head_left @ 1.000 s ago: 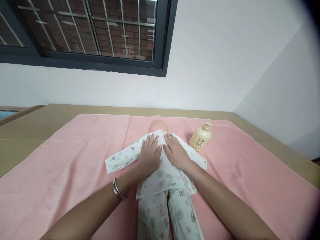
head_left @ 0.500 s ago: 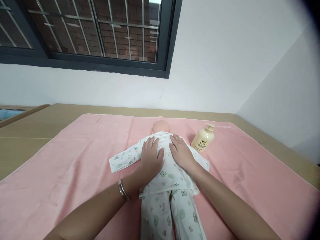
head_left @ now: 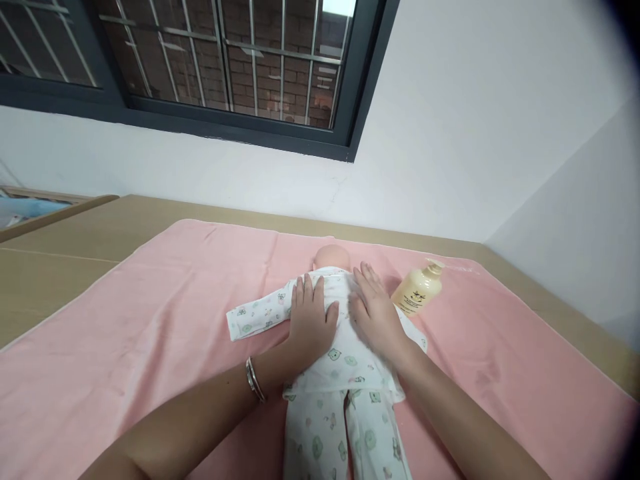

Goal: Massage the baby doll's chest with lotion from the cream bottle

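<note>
A baby doll (head_left: 333,257) lies stretched out on a pink sheet, its smooth round head at the far end; no face shows. It wears a white printed top (head_left: 345,363) and matching trousers (head_left: 316,437). My left hand (head_left: 311,320) is laid flat on the left side of the doll's upper body, fingers extended. Over the right side is my right hand (head_left: 377,313), slightly blurred, its fingers stretched out; whether its palm touches the cloth, I cannot tell. One sleeve (head_left: 257,315) reaches out to the left, while the right sleeve is partly hidden behind my right forearm.
A pale yellow pump bottle (head_left: 419,288) stands tilted-looking just right of the doll. The pink sheet (head_left: 165,360) covers most of the wooden surface (head_left: 95,233). Behind rise a white wall (head_left: 430,133) and a dark-framed, barred window (head_left: 350,133).
My right hand has shifted slightly on the doll's upper body, its thumb side lifting or turning. My left hand stays in place. The whole view has tilted a little.
</note>
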Available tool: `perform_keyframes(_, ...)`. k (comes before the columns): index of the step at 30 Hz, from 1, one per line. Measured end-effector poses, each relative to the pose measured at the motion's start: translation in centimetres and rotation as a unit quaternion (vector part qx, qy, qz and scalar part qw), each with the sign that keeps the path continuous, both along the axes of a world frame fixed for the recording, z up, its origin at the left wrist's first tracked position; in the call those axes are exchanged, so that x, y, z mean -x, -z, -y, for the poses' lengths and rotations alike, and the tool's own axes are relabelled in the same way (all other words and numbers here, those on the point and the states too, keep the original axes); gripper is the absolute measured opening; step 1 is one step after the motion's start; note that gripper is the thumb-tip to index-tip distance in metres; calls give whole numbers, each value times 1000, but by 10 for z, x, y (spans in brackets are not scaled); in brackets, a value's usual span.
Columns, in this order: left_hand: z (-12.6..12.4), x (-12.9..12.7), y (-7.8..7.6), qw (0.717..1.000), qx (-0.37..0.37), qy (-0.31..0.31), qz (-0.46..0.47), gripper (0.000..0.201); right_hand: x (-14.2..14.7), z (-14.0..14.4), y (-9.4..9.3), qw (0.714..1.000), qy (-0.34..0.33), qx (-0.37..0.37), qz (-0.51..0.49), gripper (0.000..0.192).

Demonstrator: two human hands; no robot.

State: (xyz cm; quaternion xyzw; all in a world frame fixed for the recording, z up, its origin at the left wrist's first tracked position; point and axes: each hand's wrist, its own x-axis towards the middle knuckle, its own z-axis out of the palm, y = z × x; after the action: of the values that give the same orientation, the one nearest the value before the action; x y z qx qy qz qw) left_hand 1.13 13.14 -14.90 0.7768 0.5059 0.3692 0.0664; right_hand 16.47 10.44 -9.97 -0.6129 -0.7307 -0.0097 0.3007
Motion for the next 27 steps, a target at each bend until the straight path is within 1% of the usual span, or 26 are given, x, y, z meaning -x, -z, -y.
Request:
perform_keyframes(3, 1, 1, 2, 999, -8, 18, 27, 52, 12, 10, -4, 997, -50, -43, -37, 54)
perform_keyframes(6, 2, 3, 4, 997, -27, 38, 56, 48, 17, 7, 4, 996, -62, -51, -50, 54)
perform_keyframes(9, 2, 3, 5, 996, -30, 45, 74, 46, 15, -2, 15, 995, -97, 1, -22, 50)
perform_keyframes(11, 1, 3, 6, 996, -25, 46, 77, 46, 13, -5, 16, 992, -121, 38, -6, 47)
perform_keyframes(12, 1, 4, 7, 996, -25, 47, 78, 45, 12, -5, 14, 991, -124, 47, -7, 46)
perform_keyframes(14, 0, 4, 8, 995, -30, 51, 79, 46, 11, -1, 8, 992, -116, 41, -21, 48)
perform_keyframes(16, 0, 4, 9, 994, -37, 57, 83, 46, 12, 4, 3, 994, -99, 16, -34, 50)
perform_keyframes(18, 1, 5, 8, 993, -41, 63, 87, 45, 15, 6, 3, 996, -87, -5, -31, 52)
perform_keyframes(20, 2, 5, 6, 993, -38, 64, 89, 45, 17, 5, 6, 996, -92, 7, -5, 53)
perform_keyframes(22, 3, 5, 4, 994, -32, 63, 86, 45, 18, 3, 9, 993, -106, 46, 32, 53)
perform_keyframes(24, 3, 6, 4, 994, -30, 64, 84, 44, 17, 2, 7, 990, -112, 74, 52, 51)
perform_keyframes(25, 3, 6, 4, 994, -32, 66, 85, 44, 16, 2, 4, 990, -109, 73, 51, 50)
perform_keyframes(27, 4, 6, 3, 992, -39, 73, 91, 45, 13, 6, -4, 994, -96, 46, 34, 50)
